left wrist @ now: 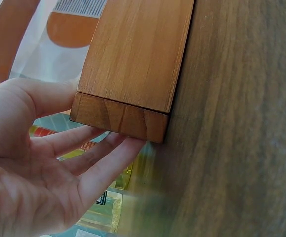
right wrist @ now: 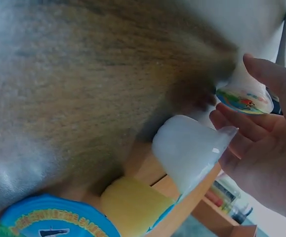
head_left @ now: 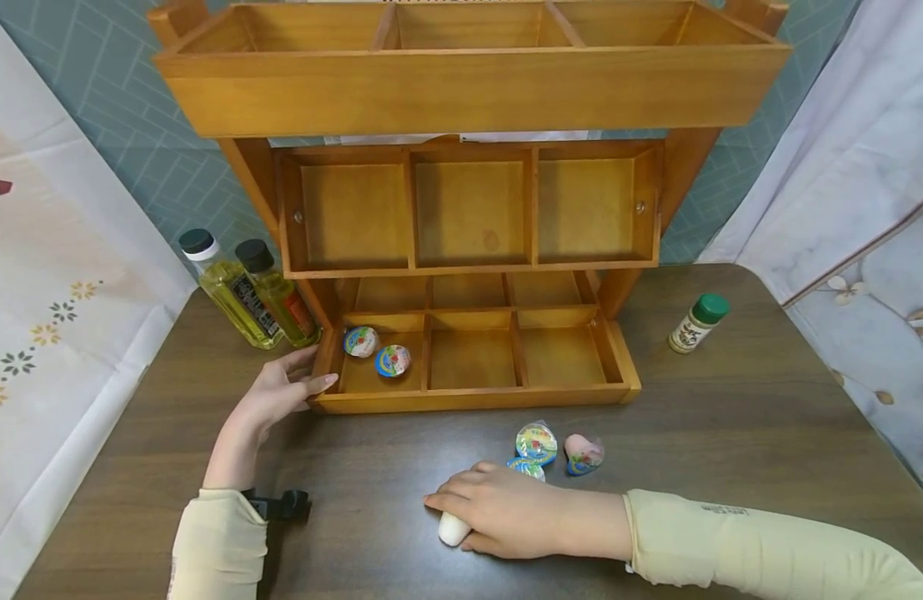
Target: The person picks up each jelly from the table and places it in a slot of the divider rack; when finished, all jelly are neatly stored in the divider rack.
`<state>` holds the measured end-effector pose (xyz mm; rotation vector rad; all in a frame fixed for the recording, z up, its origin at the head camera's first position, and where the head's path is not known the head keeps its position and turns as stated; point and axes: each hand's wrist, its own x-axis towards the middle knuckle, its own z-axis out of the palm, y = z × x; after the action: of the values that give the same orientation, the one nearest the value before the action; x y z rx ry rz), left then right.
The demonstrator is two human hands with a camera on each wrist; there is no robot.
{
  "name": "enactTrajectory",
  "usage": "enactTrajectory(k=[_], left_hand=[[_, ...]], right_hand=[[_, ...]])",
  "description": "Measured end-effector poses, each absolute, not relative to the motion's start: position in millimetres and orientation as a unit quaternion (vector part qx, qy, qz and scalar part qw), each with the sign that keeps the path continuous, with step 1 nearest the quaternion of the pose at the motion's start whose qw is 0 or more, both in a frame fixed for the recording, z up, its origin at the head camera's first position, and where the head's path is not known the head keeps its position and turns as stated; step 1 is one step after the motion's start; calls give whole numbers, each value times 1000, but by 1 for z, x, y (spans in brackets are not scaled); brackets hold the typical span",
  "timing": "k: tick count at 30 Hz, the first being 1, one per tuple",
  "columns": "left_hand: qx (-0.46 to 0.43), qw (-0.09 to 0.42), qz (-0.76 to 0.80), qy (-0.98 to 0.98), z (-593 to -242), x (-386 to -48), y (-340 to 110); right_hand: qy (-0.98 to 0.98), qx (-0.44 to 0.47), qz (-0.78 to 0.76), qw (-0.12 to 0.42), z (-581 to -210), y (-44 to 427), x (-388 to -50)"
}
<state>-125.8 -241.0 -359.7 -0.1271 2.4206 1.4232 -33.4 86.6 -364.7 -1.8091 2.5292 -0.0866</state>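
A wooden rack (head_left: 476,400) with divided trays stands at the back of the table. My left hand (head_left: 284,390) holds the left end of its lowest tray, thumb on one side of the wood (left wrist: 120,118) and fingers on the other. Two small jelly cups (head_left: 392,361) lie in that tray's left compartment. Near the front, my right hand (head_left: 499,510) holds a whitish jelly cup (head_left: 453,530) between thumb and fingers; its printed lid (right wrist: 246,102) shows in the right wrist view. Beside this hand lie several more: a white cup (right wrist: 187,150), a yellow cup (right wrist: 135,205) and a pinkish cup (head_left: 584,454).
Two oil bottles (head_left: 236,296) with black caps stand left of the rack, close to my left hand. To the right is a small seasoning bottle (head_left: 699,323) with a green cap. The rack's upper tray (head_left: 476,92) overhangs the lower ones. White curtains (head_left: 881,250) flank the table.
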Motion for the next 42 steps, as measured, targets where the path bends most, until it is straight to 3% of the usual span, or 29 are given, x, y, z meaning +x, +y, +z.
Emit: enactTrajectory(k=[11, 22, 42], left_hand=[[-47, 162, 504, 847, -361, -126, -241], [-47, 166, 503, 847, -359, -127, -240], [-35, 177, 502, 846, -361, -127, -242]], right_hand=[[811, -583, -32, 30, -362, 91, -37], [842, -472, -211, 153, -342, 103, -45], [862, -424, -268, 80, -301, 137, -78]])
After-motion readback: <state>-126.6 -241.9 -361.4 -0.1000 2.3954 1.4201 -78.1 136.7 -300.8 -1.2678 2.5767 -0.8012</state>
